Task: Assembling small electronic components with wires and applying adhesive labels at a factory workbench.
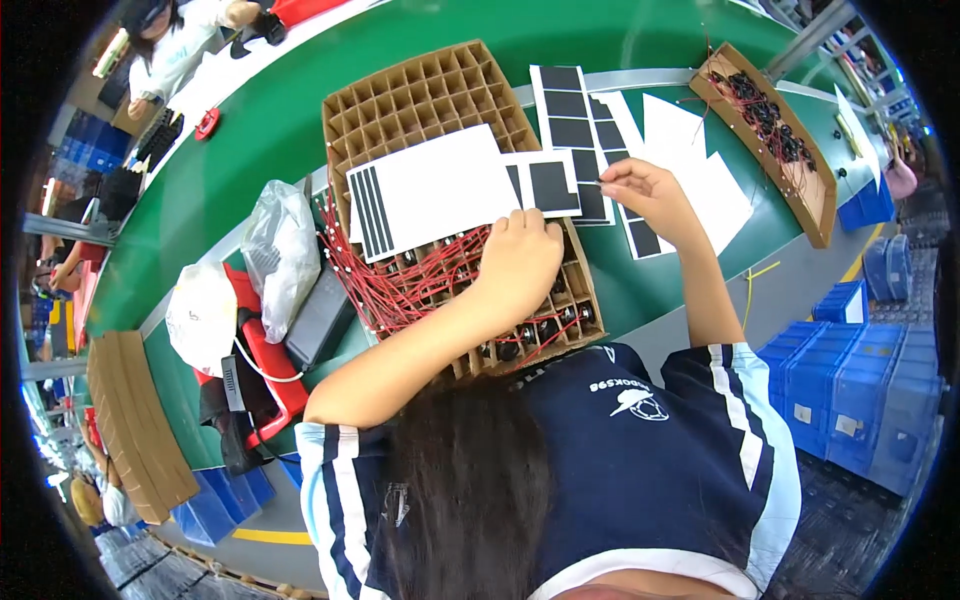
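My left hand (pixel 520 255) lies over a divided cardboard box, its fingers curled at the lower edge of a white sheet with black squares (pixel 556 186). Beside it, a larger white sheet with black stripes (pixel 440 180) rests across the dividers. To the right, my right hand (pixel 650 195) is closed in a pinch at the fingertips; a small thin piece shows there, too small to name. Below my left forearm, red wires (pixel 400 290) and round black parts (pixel 548 328) fill the near cells of the cardboard box (pixel 420 90). Its far cells look unfilled.
More black-squared sheets (pixel 570 105) and blank white sheets (pixel 725 200) lie on the green table (pixel 270 130). A cardboard tray (pixel 822 215) of wired black parts stands right. Left are a plastic bag (pixel 282 250), a red device (pixel 290 385) and a grey case (pixel 322 315). Blue bins (pixel 835 390) stand right.
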Motion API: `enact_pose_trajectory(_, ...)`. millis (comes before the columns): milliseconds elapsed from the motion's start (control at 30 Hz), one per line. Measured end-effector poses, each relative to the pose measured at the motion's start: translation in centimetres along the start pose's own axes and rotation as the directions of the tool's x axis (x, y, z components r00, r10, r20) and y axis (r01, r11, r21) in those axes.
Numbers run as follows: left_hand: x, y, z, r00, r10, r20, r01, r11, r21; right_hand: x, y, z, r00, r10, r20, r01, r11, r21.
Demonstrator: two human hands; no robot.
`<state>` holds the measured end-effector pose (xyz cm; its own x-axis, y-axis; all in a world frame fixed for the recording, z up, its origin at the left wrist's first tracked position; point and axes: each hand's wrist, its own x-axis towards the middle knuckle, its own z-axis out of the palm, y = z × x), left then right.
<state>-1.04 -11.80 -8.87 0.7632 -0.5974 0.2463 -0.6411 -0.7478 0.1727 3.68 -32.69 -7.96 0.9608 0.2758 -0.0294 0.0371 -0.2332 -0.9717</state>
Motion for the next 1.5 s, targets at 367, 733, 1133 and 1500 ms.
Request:
enact_pose_trajectory(367, -0.9, -4.6, -10.3, 0.954, -0.201, 0.223, 0.169, -0.255, -0.952, 1.3, -5.7, 2.9, 0.972, -0.197, 0.128, 0.174, 0.970, 0.170)
enact_pose_trajectory(733, -4.2, -7.6, -12.8, 0.797, -0.600, 0.065, -0.044, -0.166, -0.985, 4.0, -12.6, 9.8, 0.793, -0.563, 0.232, 0.505, 0.821, 0.265)
enact_pose_trajectory(1133, -3.0, -8.6, -10.4, 0.868, -0.483, 0.112, -0.181, -0.519, -0.836, 4.7, -11.7, 10.5, 0.789, -0.575, 0.217, 0.542, 0.817, 0.196)
enact_pose_trajectory(1500, -2.8, -8.5, -9.4, 0.918, -0.377, 0.124, -0.130, -0.582, -0.803, 5.4, -10.9, 11.9, 0.806, -0.574, 0.141, 0.545, 0.814, 0.200)
